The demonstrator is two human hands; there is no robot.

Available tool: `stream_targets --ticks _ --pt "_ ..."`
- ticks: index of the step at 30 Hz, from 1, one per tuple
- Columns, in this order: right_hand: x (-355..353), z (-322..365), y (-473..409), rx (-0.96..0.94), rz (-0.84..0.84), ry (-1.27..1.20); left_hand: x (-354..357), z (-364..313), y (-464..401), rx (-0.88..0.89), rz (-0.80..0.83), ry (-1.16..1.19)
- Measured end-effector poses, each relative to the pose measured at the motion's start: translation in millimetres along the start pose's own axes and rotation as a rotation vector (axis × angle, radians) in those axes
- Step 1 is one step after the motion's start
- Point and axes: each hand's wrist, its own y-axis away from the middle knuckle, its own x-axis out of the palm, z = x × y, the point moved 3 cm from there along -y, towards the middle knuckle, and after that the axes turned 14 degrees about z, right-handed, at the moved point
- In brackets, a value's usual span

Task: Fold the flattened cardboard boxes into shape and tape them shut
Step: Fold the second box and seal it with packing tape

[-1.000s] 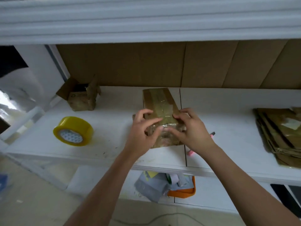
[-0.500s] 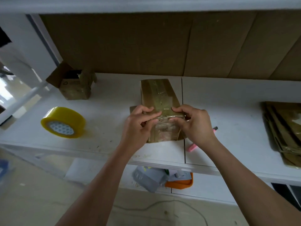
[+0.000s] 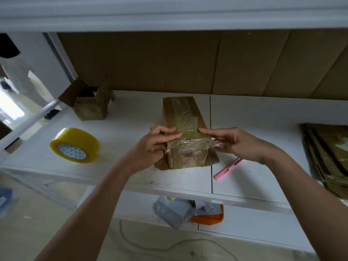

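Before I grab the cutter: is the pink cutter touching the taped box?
Apart. The head view shows bare white shelf between the pink cutter and the taped box; it lies off the box's right side, below the right hand.

The surface (image 3: 131, 117) is hemmed in behind by a cardboard backing (image 3: 188, 61) and overhead by a white shelf (image 3: 169, 14), so the way in is from the front. The taped box (image 3: 185, 129) stands at the middle with a hand on each side. To its left, bare room lies between it and the tape roll (image 3: 74, 146); an open small box (image 3: 90, 104) fills the back left corner. To its right, a pink pen (image 3: 228, 168) lies near the front, with bare room beyond up to the stack of flat boxes (image 3: 327, 159) at the right edge.
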Motion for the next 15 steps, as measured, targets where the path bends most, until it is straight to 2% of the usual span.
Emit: stream_targets --ticks 3,5,9,12,15 --pt "-2.0 -1.0 -4.1 -0.013 -0.033 0.012 -2.2 -0.5 -0.7 -0.015 0.008 0.017" --pt "-1.3 -4.2 -9.3 -0.029 -0.129 0.020 -1.2 1.7 -2.2 -0.015 -0.028 0.045" --pt "8.7 -11.4 -15.9 -0.114 -0.383 0.049 7.3 8.9 -7.1 0.027 -0.239 -0.020" --pt "21.3 -12.3 -17.4 -0.179 -0.562 0.240 17.7 11.2 -10.4 0.076 -0.393 -0.081" --pt "27.6 -10.0 -14.7 -0.209 -0.615 0.312 17.4 13.3 -9.7 0.091 -0.396 -0.085"
